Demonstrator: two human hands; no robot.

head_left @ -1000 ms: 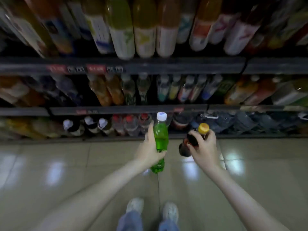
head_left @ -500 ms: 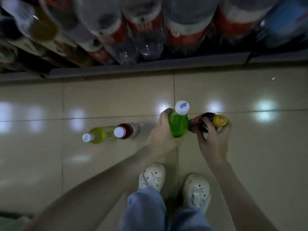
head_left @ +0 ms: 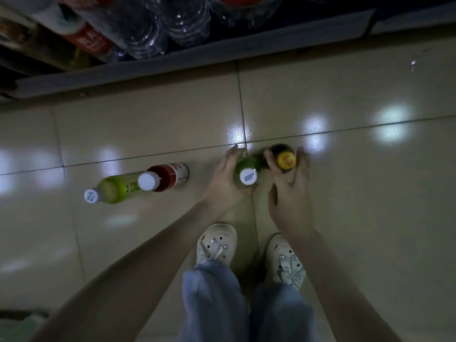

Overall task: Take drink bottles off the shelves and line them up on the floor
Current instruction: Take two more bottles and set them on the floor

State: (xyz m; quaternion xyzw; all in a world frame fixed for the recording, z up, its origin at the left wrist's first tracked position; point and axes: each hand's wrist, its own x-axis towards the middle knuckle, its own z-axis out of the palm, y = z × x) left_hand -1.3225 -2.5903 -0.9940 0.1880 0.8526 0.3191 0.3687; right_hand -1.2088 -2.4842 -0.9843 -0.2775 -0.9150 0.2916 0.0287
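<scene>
My left hand [head_left: 228,180] grips a green bottle with a white cap [head_left: 247,172], held upright low at the tiled floor. Right beside it my right hand [head_left: 288,191] has its fingers curled around a dark bottle with a yellow cap [head_left: 283,157], also upright at the floor. To the left stand two bottles in a row: a red drink with a white cap [head_left: 165,177] and a yellow-green drink with a white cap [head_left: 111,190]. Whether the two held bottles touch the floor is hidden by my hands.
The bottom shelf edge [head_left: 172,60] runs across the top, with large clear water bottles [head_left: 153,28] above it. My two white clogs [head_left: 214,243] stand just behind the held bottles. Bare floor tiles [head_left: 370,193] stretch to the right.
Both hands have carried the green and the dark bottle from shelf height down to the floor, to the right of the two standing bottles. The view has tipped downward.
</scene>
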